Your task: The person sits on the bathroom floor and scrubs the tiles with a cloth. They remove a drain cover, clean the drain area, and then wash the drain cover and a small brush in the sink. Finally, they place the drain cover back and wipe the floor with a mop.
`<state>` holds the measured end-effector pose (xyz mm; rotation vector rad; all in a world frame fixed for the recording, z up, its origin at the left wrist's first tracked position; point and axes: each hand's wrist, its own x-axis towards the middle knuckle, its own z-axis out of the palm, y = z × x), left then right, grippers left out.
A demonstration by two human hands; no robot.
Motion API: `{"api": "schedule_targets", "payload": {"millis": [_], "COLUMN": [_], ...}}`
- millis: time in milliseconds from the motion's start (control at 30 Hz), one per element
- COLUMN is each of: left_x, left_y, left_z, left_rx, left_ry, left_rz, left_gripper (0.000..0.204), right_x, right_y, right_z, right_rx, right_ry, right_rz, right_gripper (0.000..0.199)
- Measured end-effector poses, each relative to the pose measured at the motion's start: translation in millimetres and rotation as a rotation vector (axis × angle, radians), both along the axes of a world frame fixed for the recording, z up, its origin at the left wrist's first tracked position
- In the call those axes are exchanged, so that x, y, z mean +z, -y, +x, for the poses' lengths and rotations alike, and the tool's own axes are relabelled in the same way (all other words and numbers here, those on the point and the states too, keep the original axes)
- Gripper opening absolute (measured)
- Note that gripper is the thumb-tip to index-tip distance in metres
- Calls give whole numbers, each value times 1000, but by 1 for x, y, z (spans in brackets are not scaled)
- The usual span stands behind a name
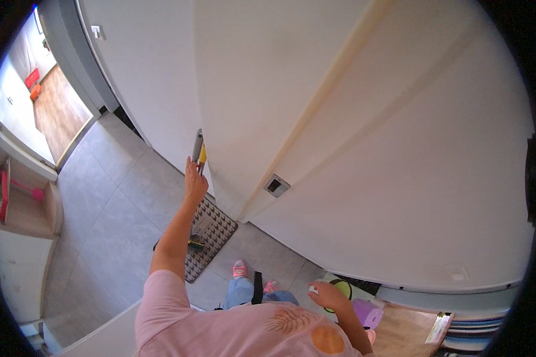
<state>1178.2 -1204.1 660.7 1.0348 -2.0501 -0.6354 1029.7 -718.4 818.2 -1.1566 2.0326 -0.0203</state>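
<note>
My left hand point(195, 181) reaches forward beside the white wall's corner, fingers closed round a long grey handle point(198, 144). A yellow handle point(203, 156) shows right beside it. Below my left forearm, a broom head point(195, 244) with green and yellow bristles pokes out over a patterned doormat point(217, 229); the forearm hides whether it joins the handles. My right hand point(326, 296) is low at my right side, closed on a small white object point(313, 290) whose kind I cannot make out.
A white wall point(399, 149) with a recessed metal plate point(276, 185) stands ahead. At the left are a wooden shelf unit point(33, 208) and an open doorway point(59, 113). Low on the right are a lime-and-black round item point(342, 289), a purple roll point(367, 313) and striped fabric point(473, 333).
</note>
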Motion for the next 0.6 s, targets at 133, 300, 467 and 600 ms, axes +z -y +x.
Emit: {"api": "schedule_targets", "payload": {"millis": [133, 300, 467, 600], "left_x": [2, -24, -74, -87], "left_y": [-4, -13, -84, -209], "left_z": [-5, 13, 63, 61], "left_rx": [39, 174, 47, -500], "left_ry": [-105, -247, 68, 274], "left_rz": [5, 20, 863, 1011], "left_gripper": [52, 55, 8, 14], "right_x": [5, 17, 88, 108], "right_y": [4, -36, -98, -182], "right_z": [4, -27, -66, -75], "right_rx": [-35, -261, -556, -709], "right_ry": [-3, 113, -167, -346], "right_rz": [-13, 39, 85, 46], "right_gripper": [38, 38, 35, 35]}}
